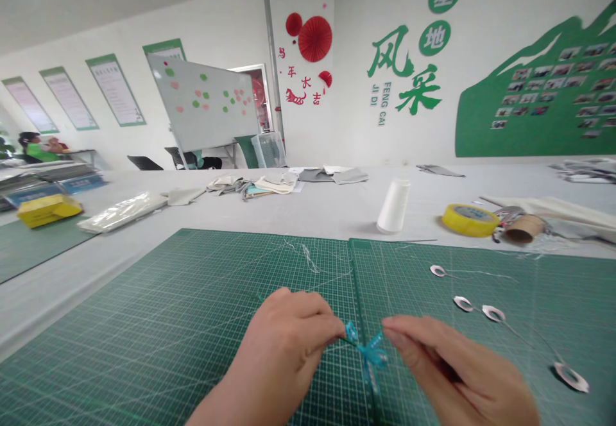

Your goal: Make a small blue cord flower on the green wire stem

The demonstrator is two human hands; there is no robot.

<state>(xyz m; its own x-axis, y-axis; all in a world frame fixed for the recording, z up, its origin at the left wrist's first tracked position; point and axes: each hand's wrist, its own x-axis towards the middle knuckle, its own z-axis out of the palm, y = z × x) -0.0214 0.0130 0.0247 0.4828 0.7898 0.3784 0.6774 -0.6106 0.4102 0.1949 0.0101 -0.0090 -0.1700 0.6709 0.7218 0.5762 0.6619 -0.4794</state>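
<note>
In the head view, a small blue ribbon-like flower [373,353] with several loops hangs between my hands over the cutting mats. My left hand [283,342] is closed, thumb and forefinger pinched on the flower's thin dark stem. A smaller blue curl [351,331] stands right beside those fingertips. My right hand [462,368] is also closed, with its thumb and forefinger pinched at the tip of one blue loop. Below both hands lie a left green cutting mat [158,323] and a right green cutting mat [543,298].
Pale rings with thin threads [493,314] lie on the right mat, loose white thread [309,259] on the left one. Behind stand a white thread cone [393,206], a yellow tape roll [469,220] and a cardboard tube [524,229]. Fabric pieces [276,183] and a yellow box [49,210] lie farther left.
</note>
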